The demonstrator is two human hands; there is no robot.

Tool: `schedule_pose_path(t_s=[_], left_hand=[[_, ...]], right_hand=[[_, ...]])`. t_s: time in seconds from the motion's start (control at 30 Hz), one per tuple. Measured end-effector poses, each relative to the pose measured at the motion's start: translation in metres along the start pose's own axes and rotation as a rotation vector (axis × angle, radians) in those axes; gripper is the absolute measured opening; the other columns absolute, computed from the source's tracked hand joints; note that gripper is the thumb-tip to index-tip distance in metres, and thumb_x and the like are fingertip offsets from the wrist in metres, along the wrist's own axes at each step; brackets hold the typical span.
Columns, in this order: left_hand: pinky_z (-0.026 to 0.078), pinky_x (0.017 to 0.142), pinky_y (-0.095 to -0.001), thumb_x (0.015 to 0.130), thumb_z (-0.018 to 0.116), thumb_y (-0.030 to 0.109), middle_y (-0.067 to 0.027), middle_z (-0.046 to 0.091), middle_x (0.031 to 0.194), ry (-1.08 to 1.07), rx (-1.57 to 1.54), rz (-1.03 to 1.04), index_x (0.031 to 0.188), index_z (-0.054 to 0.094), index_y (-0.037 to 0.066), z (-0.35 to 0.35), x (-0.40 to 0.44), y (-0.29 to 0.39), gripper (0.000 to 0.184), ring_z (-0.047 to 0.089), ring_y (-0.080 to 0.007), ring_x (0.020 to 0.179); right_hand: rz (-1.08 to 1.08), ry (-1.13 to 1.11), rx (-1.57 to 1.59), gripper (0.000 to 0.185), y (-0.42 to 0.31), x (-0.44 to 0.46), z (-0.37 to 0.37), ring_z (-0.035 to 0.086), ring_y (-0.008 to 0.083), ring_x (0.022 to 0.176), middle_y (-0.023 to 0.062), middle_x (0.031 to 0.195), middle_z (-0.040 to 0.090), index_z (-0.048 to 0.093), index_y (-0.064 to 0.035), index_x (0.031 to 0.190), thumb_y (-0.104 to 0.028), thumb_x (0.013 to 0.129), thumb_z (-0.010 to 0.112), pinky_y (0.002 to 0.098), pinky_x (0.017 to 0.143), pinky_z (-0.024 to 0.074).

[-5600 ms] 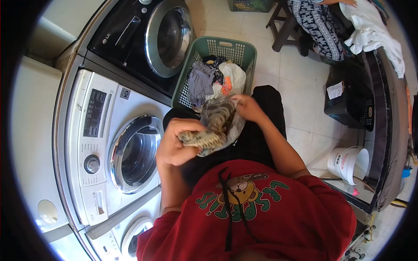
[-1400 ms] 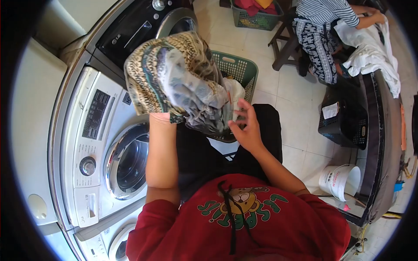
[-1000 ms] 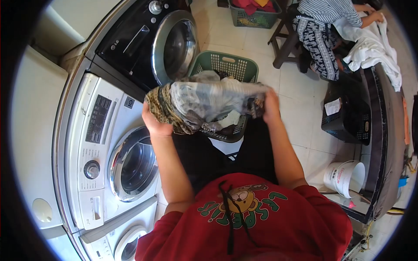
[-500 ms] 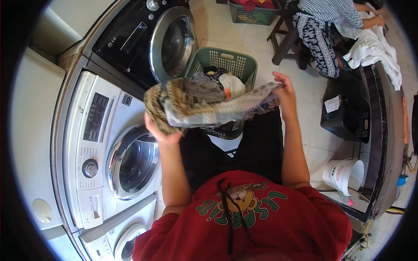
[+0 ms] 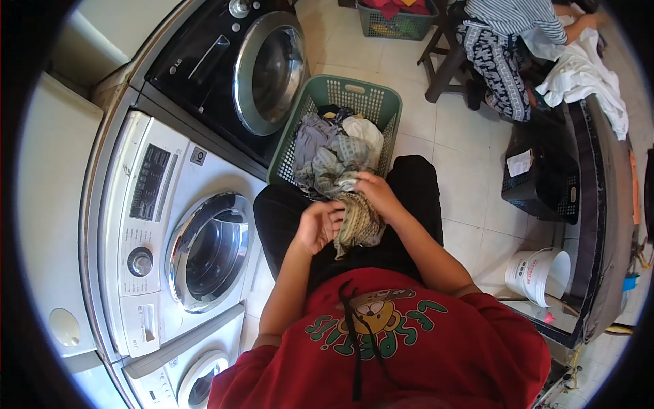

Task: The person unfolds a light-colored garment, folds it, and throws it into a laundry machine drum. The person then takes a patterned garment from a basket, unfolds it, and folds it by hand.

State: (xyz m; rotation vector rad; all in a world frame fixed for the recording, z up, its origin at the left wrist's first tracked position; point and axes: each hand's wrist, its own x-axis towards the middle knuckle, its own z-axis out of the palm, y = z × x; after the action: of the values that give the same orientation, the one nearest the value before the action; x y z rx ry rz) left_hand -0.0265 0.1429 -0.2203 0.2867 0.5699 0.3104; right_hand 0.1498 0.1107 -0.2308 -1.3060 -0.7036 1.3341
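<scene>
A crumpled patterned garment, tan and brown, hangs between my thighs at the near end of the green laundry basket. My right hand is closed on its upper part. Beside its left edge is my left hand, palm partly up, fingers apart and bent, the tips touching the cloth. A grey-green patterned cloth lies in the basket just beyond my hands; whether it is one piece with the garment I cannot tell. Grey clothes and a white cloth also fill the basket.
On my left stand a white washing machine and a black one, doors closed. A white bucket and dark basket are at right. Another person handles white cloth near a stool.
The garment, held stretched between both raised hands over the basket, is now lower and bunched near my lap. Both hands have come down and closer together, and the left fingers have loosened.
</scene>
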Motion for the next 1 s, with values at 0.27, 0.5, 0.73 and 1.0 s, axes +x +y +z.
schedule_pose_path(t_s=[0.27, 0.5, 0.73, 1.0], left_hand=[[0.047, 0.066, -0.0289, 0.085, 0.047, 0.033, -0.0097, 0.062, 0.086, 0.133, -0.185, -0.018, 0.094, 0.059, 0.003, -0.049, 0.036, -0.020, 0.033, 0.059, -0.0200, 0.069], [0.047, 0.061, -0.0245, 0.086, 0.048, 0.033, -0.0082, 0.063, 0.088, 0.324, -0.098, 0.072, 0.096, 0.059, 0.002, 0.020, 0.013, 0.010, 0.035, 0.059, -0.0191, 0.066], [0.049, 0.074, -0.0295, 0.084, 0.055, 0.016, -0.0142, 0.061, 0.098, 0.171, 0.273, 0.585, 0.107, 0.052, -0.002, 0.066, -0.027, 0.078, 0.030, 0.061, -0.0219, 0.079], [0.038, 0.052, -0.0180, 0.084, 0.058, 0.010, -0.0004, 0.054, 0.073, -0.146, 0.498, 0.380, 0.091, 0.051, 0.004, 0.079, -0.065, 0.065, 0.011, 0.048, -0.0074, 0.059]], right_hand=[[-0.253, -0.351, -0.549, 0.019, -0.021, -0.037, 0.012, 0.049, 0.0145, 0.058, 0.0067, 0.070, 0.058, 0.059, -0.0033, 0.090, -0.015, 0.078, 0.049, 0.0261, 0.054, 0.0372], [-0.129, -0.471, -0.568, 0.019, -0.028, -0.051, 0.008, 0.048, 0.0110, 0.058, 0.0031, 0.078, 0.058, 0.054, -0.0034, 0.100, -0.012, 0.084, 0.049, 0.0217, 0.056, 0.0373], [0.157, -0.317, 0.010, 0.030, -0.022, -0.041, 0.001, 0.055, 0.0124, 0.066, 0.0064, 0.089, 0.059, 0.050, -0.0054, 0.112, -0.016, 0.085, 0.052, 0.0198, 0.060, 0.0395], [-0.082, 0.246, 0.074, 0.038, 0.001, -0.002, 0.015, 0.057, 0.0190, 0.082, 0.0106, 0.100, 0.058, 0.049, -0.0037, 0.114, -0.016, 0.080, 0.058, 0.0245, 0.074, 0.0416]])
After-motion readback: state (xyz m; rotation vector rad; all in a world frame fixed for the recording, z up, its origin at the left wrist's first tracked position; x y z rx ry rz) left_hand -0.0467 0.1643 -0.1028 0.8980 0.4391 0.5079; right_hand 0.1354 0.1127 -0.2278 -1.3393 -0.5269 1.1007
